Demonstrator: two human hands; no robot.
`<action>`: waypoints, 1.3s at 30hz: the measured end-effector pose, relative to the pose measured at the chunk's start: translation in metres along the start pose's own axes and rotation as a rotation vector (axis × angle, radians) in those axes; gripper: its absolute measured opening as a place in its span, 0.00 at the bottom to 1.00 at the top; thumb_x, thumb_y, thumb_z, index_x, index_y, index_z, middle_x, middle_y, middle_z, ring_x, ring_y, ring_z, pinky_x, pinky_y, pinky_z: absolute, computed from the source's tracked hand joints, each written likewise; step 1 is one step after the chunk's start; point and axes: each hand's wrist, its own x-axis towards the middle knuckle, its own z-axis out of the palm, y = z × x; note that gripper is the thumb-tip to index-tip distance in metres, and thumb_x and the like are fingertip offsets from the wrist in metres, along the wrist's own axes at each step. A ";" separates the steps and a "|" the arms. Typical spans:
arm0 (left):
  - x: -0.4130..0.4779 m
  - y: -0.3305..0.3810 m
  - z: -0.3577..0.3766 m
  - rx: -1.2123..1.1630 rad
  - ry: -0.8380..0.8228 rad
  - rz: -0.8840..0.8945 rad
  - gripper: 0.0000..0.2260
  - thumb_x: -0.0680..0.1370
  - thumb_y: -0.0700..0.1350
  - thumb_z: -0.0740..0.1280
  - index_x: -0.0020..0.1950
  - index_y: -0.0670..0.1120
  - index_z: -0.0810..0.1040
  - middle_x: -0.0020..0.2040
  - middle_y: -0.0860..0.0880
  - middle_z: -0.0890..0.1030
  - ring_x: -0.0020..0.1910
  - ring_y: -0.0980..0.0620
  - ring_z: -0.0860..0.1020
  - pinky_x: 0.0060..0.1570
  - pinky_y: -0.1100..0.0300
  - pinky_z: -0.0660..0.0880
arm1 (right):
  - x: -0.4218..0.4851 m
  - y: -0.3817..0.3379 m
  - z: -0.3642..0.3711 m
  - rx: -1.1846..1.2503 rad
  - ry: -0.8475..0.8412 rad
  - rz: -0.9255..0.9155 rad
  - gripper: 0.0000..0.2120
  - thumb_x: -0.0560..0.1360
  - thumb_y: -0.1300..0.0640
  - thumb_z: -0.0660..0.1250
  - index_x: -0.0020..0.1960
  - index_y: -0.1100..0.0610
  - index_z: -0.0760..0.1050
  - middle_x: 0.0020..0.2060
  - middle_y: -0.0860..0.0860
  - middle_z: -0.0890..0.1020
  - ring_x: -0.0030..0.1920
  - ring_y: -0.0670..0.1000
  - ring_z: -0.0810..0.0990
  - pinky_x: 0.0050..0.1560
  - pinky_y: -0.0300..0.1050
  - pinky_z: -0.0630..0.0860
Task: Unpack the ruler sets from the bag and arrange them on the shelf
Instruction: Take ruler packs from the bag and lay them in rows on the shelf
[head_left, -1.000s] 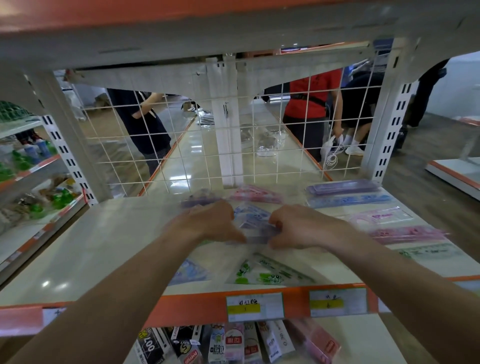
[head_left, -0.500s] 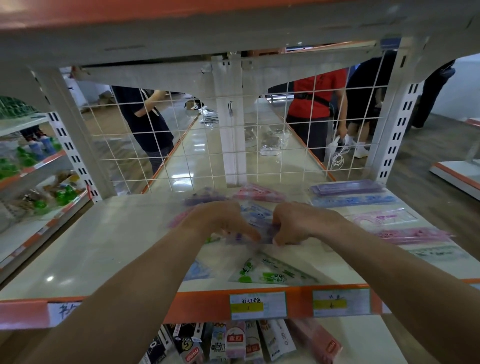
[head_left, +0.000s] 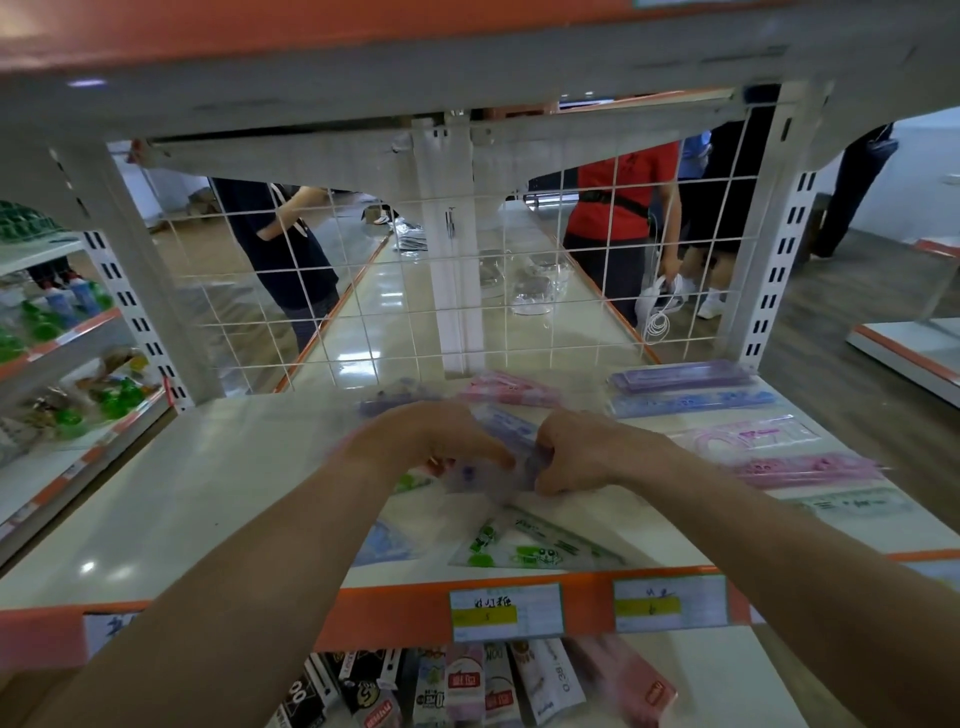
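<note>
Head-camera view looking down onto a white shop shelf (head_left: 182, 493). Two bare forearms reach in from 7 and 5 o'clock and meet at the centre.

The left hand (head_left: 431, 441) and right hand (head_left: 587, 452) lie knuckles up, almost touching, with the fingers curled down. Each grip is clamped on an edge of a bluish packet (head_left: 496, 470), held between them just above the shelf. The packet is blurred, so it cannot be told whether it is one ruler set or the mouth of the clear bag.

At 3 o'clock, laid-out ruler sets (head_left: 685, 389) form a neat column of purple, blue and pink, running toward the front edge. At 6 o'clock from the hands, a green set-square pack (head_left: 540, 543) lies loose, seemingly under clear film. A wire mesh back (head_left: 340, 267) stands at 12 o'clock.

The step appears to be opening the wrapping or easing a set free. To do it well, the hands should draw apart gently and keep the packet low over the shelf. The forearms should stay clear of the loose pack and the tidy column.
</note>
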 end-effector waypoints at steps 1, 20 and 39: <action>-0.003 0.000 0.001 0.005 0.015 0.030 0.20 0.72 0.54 0.71 0.57 0.42 0.78 0.43 0.47 0.78 0.39 0.53 0.76 0.38 0.62 0.75 | -0.001 0.000 0.002 -0.004 0.027 -0.007 0.08 0.74 0.53 0.66 0.43 0.59 0.76 0.35 0.51 0.75 0.36 0.50 0.74 0.29 0.39 0.66; -0.038 -0.022 0.005 0.045 0.140 0.353 0.08 0.76 0.42 0.63 0.51 0.42 0.79 0.34 0.52 0.72 0.29 0.61 0.69 0.29 0.71 0.63 | -0.012 0.018 -0.008 0.242 0.159 -0.061 0.17 0.77 0.49 0.62 0.38 0.61 0.76 0.31 0.52 0.75 0.33 0.52 0.74 0.35 0.46 0.68; -0.034 -0.040 0.000 0.190 0.132 0.330 0.09 0.75 0.49 0.66 0.53 0.50 0.79 0.44 0.54 0.78 0.38 0.61 0.73 0.37 0.65 0.68 | 0.006 -0.013 -0.009 -0.162 -0.042 0.059 0.08 0.74 0.57 0.67 0.40 0.56 0.69 0.33 0.50 0.70 0.32 0.49 0.69 0.30 0.41 0.64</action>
